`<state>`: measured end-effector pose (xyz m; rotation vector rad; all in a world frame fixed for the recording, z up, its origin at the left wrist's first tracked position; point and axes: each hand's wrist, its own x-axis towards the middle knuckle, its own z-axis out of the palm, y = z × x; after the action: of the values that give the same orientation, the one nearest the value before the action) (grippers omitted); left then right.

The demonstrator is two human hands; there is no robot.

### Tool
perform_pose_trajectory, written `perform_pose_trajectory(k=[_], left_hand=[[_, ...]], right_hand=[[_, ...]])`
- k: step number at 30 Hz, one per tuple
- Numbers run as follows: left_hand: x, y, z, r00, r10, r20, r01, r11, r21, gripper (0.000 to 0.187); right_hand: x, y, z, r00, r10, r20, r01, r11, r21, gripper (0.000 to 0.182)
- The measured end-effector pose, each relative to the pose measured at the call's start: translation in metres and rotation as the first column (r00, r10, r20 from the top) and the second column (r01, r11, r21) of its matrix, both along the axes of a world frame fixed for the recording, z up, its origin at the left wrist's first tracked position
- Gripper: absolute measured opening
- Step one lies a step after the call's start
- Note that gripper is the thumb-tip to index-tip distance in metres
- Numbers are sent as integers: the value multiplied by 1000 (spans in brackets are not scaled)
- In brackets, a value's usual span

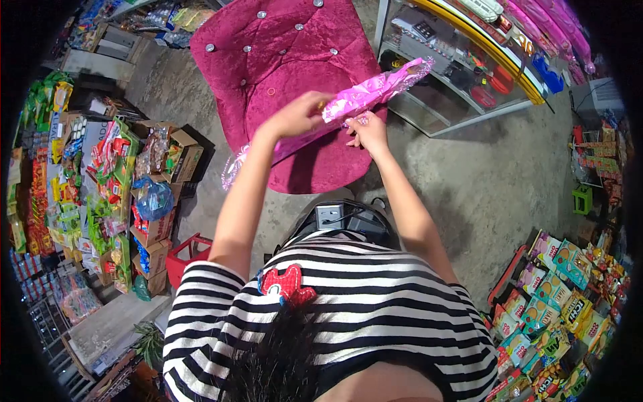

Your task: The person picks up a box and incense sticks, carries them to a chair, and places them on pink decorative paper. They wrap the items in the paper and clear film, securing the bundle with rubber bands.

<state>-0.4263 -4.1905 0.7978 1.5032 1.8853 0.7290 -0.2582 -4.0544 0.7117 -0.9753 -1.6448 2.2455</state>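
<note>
Over the magenta velvet chair [295, 60] at the far middle of the scene, both hands meet on a long pink plastic-wrapped package [375, 90]. The left hand [298, 115] is curled around the package near its middle, fingers [315, 107] wrapped over the wrapper's top edge so the pack passes through the fist; it is closed firmly on it. From that grip the package runs up and to the right, its far end sticking out toward the glass display case [462, 74], while the other end trails down and to the left behind the left forearm, ending in a crinkled clear frill just off the chair's left edge. The right hand [367, 130] sits just under and to the right of the left one, its fingertips [353, 124] pinched together at the lower edge of the wrapper; whether they grip the film or only touch it I cannot tell. The package hangs clear of the chair seat, held in the air above it.

Left of the chair, cardboard boxes [157, 234] of snack packets stand on the concrete floor [495, 181]. Near right, more bright snack packs [556, 295] are stacked in rows. A striped shirt [348, 315] fills the near foreground.
</note>
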Motion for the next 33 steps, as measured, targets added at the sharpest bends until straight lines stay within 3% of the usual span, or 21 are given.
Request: perform_pose_trajectory(k=[3, 4, 6, 7, 8, 11, 16, 19, 21, 24, 29, 33], left_hand=[[34, -6, -4, 962, 227, -154, -211, 971, 111, 60], [40, -4, -1, 962, 230, -147, -215, 970, 111, 60], [49, 0, 11, 917, 366, -156, -371, 929, -6, 64], [51, 1, 2, 886, 362, -290, -364, 930, 49, 67], [53, 0, -6, 885, 365, -287, -366, 929, 54, 67], [58, 1, -18, 757, 396, -520, -323, 918, 229, 66], [63, -2, -20, 746, 430, -509, -344, 903, 258, 67], [60, -3, -25, 763, 442, -471, -306, 889, 340, 72], [62, -4, -27, 702, 459, -545, -280, 881, 381, 77], [65, -7, -18, 697, 462, -548, -293, 881, 371, 80], [63, -11, -27, 703, 428, -568, -214, 889, 405, 74], [61, -10, -32, 707, 427, -563, -194, 884, 426, 65]], right_hand=[[1, -1, -4, 999, -50, 12, 50, 998, 50, 17], [2, -1, -3, 999, -47, 19, 46, 998, 52, 17], [4, 0, -4, 999, -39, 36, 36, 996, 85, 17], [4, 1, -4, 999, -37, 38, 33, 995, 91, 17], [4, 3, -6, 998, -18, 64, 12, 996, 91, 16], [4, 7, -12, 996, 2, 91, -10, 996, 83, 16], [14, 5, 2, 995, 36, 90, -46, 993, 112, 15], [31, 15, -8, 991, 134, 3, -134, 990, 50, 23], [39, 22, -6, 977, 214, 1, -214, 976, 22, 34], [43, 31, 13, 945, 326, -10, -326, 945, 29, 35], [41, 39, 14, 919, 393, -18, -392, 920, 25, 31], [35, 45, 7, 897, 440, 44, -442, 887, 133, 26]])
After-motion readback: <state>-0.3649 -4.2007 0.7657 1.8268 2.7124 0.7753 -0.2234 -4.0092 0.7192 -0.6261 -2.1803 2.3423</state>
